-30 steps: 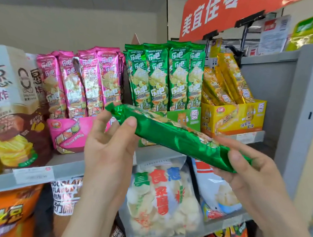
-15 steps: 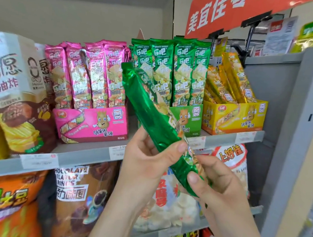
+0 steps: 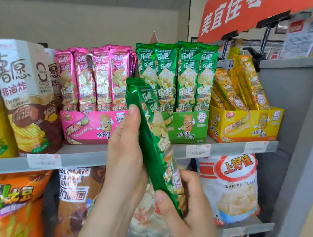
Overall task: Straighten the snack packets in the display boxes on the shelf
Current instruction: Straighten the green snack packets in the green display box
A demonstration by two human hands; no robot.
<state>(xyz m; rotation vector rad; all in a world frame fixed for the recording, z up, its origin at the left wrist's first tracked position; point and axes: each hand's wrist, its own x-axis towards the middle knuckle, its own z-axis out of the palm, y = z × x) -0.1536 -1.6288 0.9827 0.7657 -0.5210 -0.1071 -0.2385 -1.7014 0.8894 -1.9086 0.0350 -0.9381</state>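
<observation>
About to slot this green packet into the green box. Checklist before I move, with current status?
1. Grip: left hand and right hand both hold the green packet: ok.
2. Packet upright: its top tilts left: not ok.
3. Right box: green display box matches the packet's colour: ok.
4. Free slot: four boxed green packets fill the front row; any gap is hidden: cannot tell.
5. Neighbours: yellow packets lean in their box: not ok.
</observation>
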